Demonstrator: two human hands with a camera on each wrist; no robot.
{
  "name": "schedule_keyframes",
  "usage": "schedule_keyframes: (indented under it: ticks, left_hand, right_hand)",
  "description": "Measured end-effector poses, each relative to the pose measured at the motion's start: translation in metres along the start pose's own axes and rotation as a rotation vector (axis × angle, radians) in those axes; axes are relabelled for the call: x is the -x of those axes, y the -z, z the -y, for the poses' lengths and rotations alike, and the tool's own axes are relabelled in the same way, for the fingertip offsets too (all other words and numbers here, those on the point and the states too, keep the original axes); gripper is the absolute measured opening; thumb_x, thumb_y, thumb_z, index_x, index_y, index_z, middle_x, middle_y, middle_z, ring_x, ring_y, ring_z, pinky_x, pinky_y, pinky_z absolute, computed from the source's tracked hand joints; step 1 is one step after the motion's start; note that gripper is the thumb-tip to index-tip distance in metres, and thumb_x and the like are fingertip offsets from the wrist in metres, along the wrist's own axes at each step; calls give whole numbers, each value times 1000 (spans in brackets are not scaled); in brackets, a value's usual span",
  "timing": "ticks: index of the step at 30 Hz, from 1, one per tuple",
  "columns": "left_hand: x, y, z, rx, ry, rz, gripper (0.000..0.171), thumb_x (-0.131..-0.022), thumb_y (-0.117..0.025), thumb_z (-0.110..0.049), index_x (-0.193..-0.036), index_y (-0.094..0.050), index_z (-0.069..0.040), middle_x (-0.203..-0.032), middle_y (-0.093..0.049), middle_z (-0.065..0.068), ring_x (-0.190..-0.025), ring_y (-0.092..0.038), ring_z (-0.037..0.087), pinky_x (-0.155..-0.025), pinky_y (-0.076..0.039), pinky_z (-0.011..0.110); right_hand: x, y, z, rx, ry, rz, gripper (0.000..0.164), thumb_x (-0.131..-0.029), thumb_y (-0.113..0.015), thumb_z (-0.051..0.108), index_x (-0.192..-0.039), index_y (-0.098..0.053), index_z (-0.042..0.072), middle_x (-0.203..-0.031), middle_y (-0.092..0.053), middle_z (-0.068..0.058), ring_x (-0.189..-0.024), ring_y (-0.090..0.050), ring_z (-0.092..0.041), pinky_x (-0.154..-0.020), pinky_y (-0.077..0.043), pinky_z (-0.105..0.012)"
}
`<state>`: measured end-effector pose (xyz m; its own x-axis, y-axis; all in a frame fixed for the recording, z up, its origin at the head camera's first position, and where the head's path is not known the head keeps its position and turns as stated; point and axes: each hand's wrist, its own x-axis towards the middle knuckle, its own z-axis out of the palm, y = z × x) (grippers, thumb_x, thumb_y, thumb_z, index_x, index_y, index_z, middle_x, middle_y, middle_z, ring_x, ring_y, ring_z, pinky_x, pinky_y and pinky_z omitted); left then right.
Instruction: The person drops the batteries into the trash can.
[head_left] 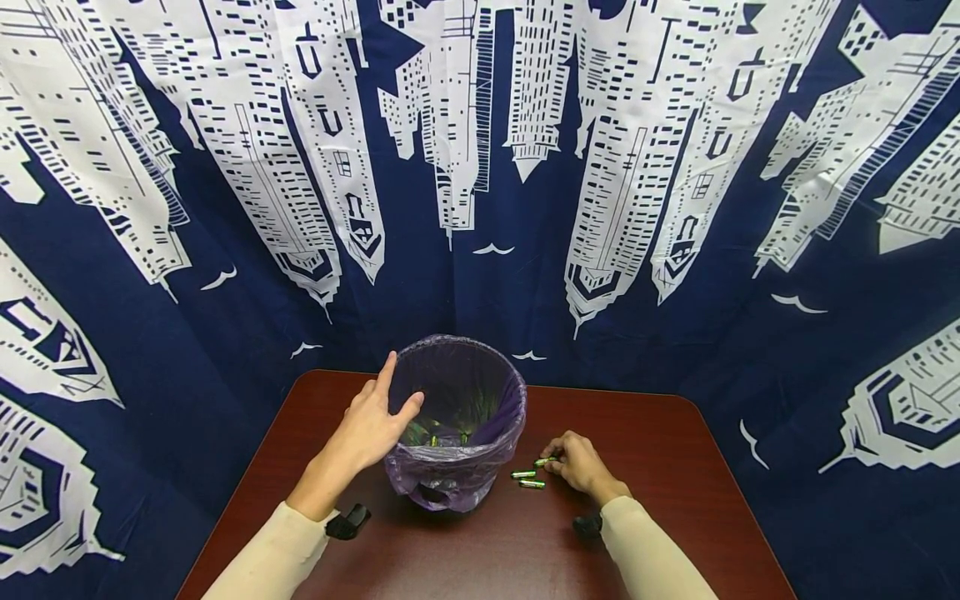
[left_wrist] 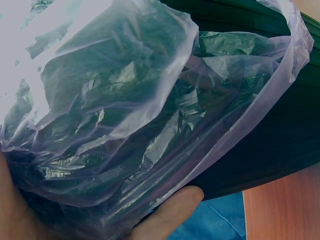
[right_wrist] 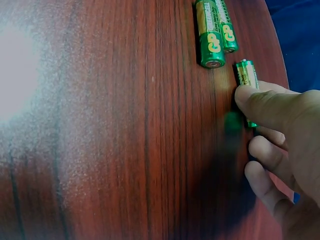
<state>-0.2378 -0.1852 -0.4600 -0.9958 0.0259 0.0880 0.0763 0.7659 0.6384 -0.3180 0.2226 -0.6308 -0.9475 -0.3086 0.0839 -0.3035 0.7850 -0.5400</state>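
A trash bin [left_wrist: 270, 130] lined with a translucent purple plastic bag [head_left: 457, 462] stands on the table. My left hand [head_left: 369, 427] grips its left rim, the thumb over the opening and the other fingers along the outside. Right of the bin, my right hand [head_left: 579, 462] pinches a small green battery [right_wrist: 246, 75] between thumb and fingers, low over the tabletop. Beside that hand lie two more green batteries, one [head_left: 522, 474] just behind the other [head_left: 532, 483]. Down inside the bin, a few small green batteries [head_left: 434, 441] show, partly hidden by the bag's front edge.
The reddish-brown wooden table [head_left: 622, 417] has rounded far corners. Behind it and at both sides hangs a dark blue curtain [head_left: 480, 292] printed with white buildings. Black straps [head_left: 348, 522] circle both wrists.
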Motion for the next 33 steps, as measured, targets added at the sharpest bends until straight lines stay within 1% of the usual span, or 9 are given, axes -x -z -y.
schedule_keyframes:
  ticks: [4, 9, 13, 18, 22, 27, 33]
  left_hand:
    - [0, 0, 0, 1, 3, 1, 102, -114, -62, -59, -190, -8, -17, -174, -47, 39, -157, -56, 62, -129, -45, 82]
    - [0, 0, 0, 4, 1, 1, 100, -115, -63, -56, -189, -9, -16, -173, -47, 39, -157, -56, 63, -129, -45, 82]
    - [0, 1, -1, 3, 3, 1, 100, -115, -63, -56, -190, -9, -17, -173, -47, 39, -156, -57, 63, -128, -45, 81]
    - [0, 0, 0, -3, 5, 3, 101, -115, -62, -59, -190, -8, -18, -172, -48, 39, -156, -57, 62, -128, -46, 81]
    - [0, 0, 0, 3, 3, 5, 102, -114, -62, -59, -190, -7, -18, -172, -48, 39, -156, -56, 62, -129, -46, 81]
    - [0, -1, 0, 6, 3, 7, 102, -114, -62, -59, -190, -7, -18, -172, -48, 39, -156, -56, 62, -129, -45, 81]
    - [1, 0, -1, 4, 0, 2, 101, -115, -62, -59, -190, -8, -18, -171, -49, 40, -155, -57, 62, -128, -46, 81]
  right_hand:
    - [1, 0, -3, -28, 21, -8, 12, -95, -94, 1, -95, -88, 12, -97, -75, -2, -85, -62, -9, -75, -54, -23]
    - [2, 0, -5, -67, 26, -13, 9, -97, -92, 1, -97, -88, 10, -97, -76, -3, -86, -65, -9, -75, -55, -21]
    - [3, 0, -5, -104, 5, -20, 8, -98, -91, 1, -98, -87, 8, -97, -76, -4, -86, -69, -11, -75, -56, -20]
    - [2, -1, -4, -155, -42, -18, 6, -98, -90, 0, -100, -87, 6, -96, -75, -4, -83, -69, -11, -74, -56, -19]
    - [3, 0, -4, -164, -55, -31, 7, -97, -91, 0, -101, -87, 5, -95, -74, -2, -83, -67, -9, -73, -56, -18]
    - [2, 1, -4, -154, -43, -62, 9, -97, -92, 2, -101, -87, 8, -95, -75, -1, -83, -67, -7, -74, -57, -19]
    - [3, 9, 3, -155, -28, -81, 9, -98, -92, 3, -103, -87, 9, -98, -75, -3, -85, -69, -8, -74, -58, -19]
